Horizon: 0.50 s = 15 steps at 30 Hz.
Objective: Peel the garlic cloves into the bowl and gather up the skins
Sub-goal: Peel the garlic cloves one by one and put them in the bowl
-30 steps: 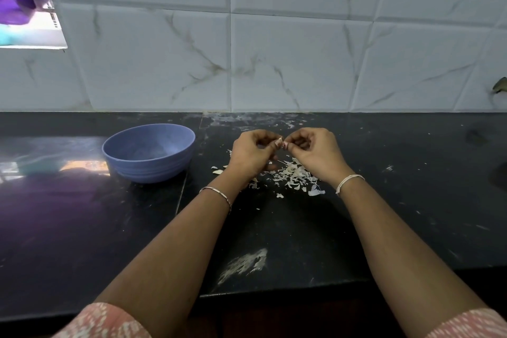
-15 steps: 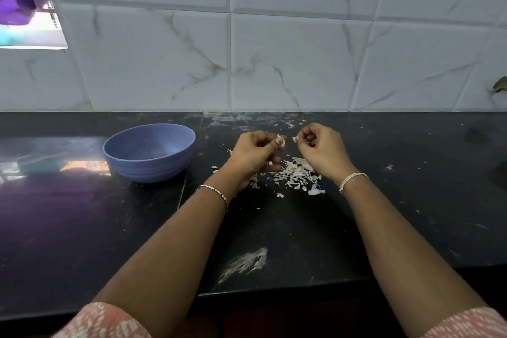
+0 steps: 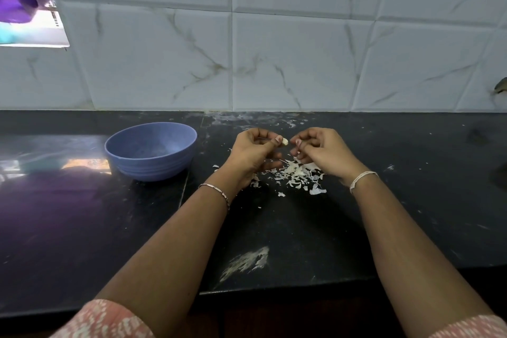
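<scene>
Head view shows 2 hands raised just above a black counter [image 3: 411, 200]. Left hand [image 3: 255, 151] pinches 1 pale garlic clove [image 3: 285, 141] between thumb and forefinger, its tip pointing toward the right hand [image 3: 321, 151]. That hand sits just beside the clove, apart from it, with fingers curled; whether they pinch a scrap of skin I cannot tell. 1 loose heap of white skins [image 3: 296, 175] lies on the counter under and between both hands, with stray flakes around it. 1 blue bowl [image 3: 153, 164] stands upright to the left, near the left hand. Each wrist carries 1 bracelet, 2 altogether.
</scene>
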{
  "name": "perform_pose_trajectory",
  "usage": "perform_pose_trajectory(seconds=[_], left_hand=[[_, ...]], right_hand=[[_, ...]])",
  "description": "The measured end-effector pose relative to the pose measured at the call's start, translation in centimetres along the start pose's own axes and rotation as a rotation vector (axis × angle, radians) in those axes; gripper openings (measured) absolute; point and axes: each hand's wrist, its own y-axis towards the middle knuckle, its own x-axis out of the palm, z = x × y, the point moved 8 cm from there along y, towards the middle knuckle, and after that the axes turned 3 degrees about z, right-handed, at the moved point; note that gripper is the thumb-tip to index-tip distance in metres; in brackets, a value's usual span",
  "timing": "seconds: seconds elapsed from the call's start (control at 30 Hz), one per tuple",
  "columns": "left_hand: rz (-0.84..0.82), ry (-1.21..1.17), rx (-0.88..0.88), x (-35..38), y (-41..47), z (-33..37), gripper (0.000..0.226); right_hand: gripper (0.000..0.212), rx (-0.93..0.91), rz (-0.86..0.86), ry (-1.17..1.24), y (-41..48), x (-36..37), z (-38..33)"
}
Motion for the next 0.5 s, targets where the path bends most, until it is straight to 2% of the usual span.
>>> perform_pose_trajectory(seconds=[0.07,0.23,0.5], left_hand=[[0.019,0.012,0.011,-0.18,0.05,0.04,0.006],[0.047,0.039,0.025,-0.24,0.0,0.12,0.009],[0.011,0.034,0.017,0.03,-0.35,0.35,0.008]], right_hand=[[0.009,0.009,0.007,0.059,-0.11,0.09,-0.28],[0.007,-0.058,0.127,-0.041,-0.32,-0.12,-0.85],[0.009,-0.059,0.145,0.033,-0.43,-0.17,-1.06]])
